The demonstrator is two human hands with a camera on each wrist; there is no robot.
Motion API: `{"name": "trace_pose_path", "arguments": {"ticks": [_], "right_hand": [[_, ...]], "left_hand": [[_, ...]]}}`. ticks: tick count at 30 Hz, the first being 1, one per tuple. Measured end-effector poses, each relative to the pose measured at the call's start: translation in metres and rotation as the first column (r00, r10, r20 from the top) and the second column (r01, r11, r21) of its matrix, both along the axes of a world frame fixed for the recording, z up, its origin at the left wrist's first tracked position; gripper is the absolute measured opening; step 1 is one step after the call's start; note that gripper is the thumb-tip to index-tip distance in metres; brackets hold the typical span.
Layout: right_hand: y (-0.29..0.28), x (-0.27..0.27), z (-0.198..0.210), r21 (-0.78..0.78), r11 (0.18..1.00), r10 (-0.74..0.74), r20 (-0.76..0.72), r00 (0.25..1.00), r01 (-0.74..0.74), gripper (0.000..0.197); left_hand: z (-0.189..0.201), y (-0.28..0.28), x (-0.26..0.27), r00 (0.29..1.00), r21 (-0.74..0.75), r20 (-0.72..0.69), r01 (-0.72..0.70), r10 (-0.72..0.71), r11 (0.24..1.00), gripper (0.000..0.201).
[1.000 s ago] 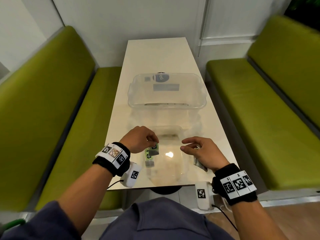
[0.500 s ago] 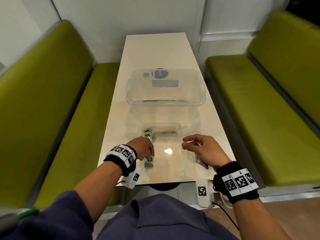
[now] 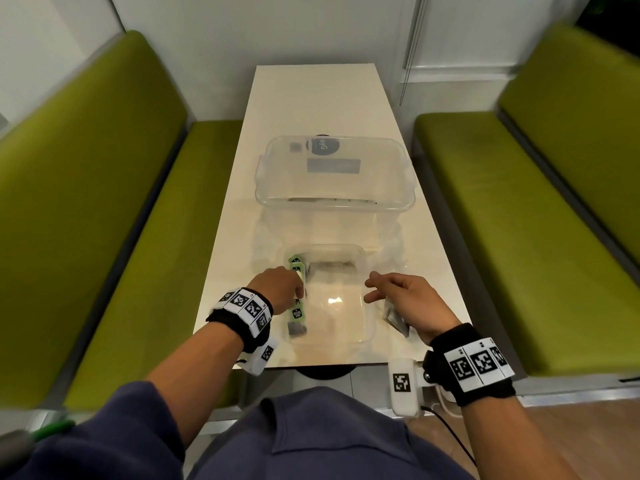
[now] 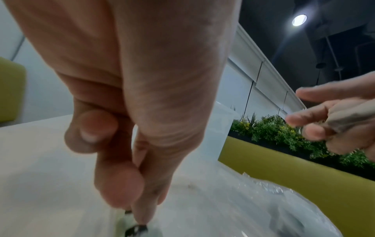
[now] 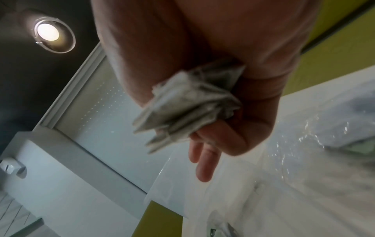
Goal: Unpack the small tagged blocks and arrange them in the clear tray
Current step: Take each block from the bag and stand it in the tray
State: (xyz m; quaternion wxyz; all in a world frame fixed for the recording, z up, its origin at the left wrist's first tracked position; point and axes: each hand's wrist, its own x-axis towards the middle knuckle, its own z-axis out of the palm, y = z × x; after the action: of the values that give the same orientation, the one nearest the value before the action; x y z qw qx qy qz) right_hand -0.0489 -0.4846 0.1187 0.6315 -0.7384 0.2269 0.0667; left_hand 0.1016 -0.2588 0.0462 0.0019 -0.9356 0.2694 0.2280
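Blocks (image 3: pixel 297 295), about four, line tray's (image 3: pixel 367 336) left wall.

Tagged blocks (image 3: pixel 297 296) along tray's (image 3: pixel 370 327) left wall

Dark round sticker on the large clear bin (image 3: pixel 334 174) showing mirrored letters, roughly "yG", grey rectangular label beneath unreadable, square black-and-white coded tags on both wristbands (image 3: pixel 246 306), small print on green blocks (image 3: pixel 297 312) illegible
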Motion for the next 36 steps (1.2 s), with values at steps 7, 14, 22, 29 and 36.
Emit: {"name": "trace_pose_path", "arguments": {"ticks": [7,14,22,29,36], "right_hand": [[0.013,0.005,-0.007,0.263,0.941,-0.197,-0.081,0.977,0.212,0.039],[0.029,0.012,0.0,0.37,0.875,-0.299,-0.095,0.949,0.313,0.041],[0.031,0.011,0.007,0.472,0.83,-0.318,-0.035,0.947,0.296,0.04],[0.026,0.008,0.005,0.604,0.754,-0.311,-0.019,0.95,0.259,0.027],[0.024,0.012,0.0,0.625,0.707,-0.409,-0.018,0.912,0.33,0.019]], "left_hand": [[0.063,-0.001,-0.026,0.983,-0.464,-0.155,-0.163,0.102,0.87,0.02],[0.102,-0.021,-0.067,0.912,-0.651,-0.408,-0.251,-0.051,0.717,0.032],[0.085,-0.03,-0.072,0.873,-0.665,-0.488,-0.384,0.017,0.641,0.041],[0.087,-0.027,-0.071,0.862,-0.707,-0.504,-0.453,0.062,0.543,0.036],[0.086,-0.027,-0.072,0.871,-0.719,-0.48,-0.458,0.104,0.523,0.023]]}}
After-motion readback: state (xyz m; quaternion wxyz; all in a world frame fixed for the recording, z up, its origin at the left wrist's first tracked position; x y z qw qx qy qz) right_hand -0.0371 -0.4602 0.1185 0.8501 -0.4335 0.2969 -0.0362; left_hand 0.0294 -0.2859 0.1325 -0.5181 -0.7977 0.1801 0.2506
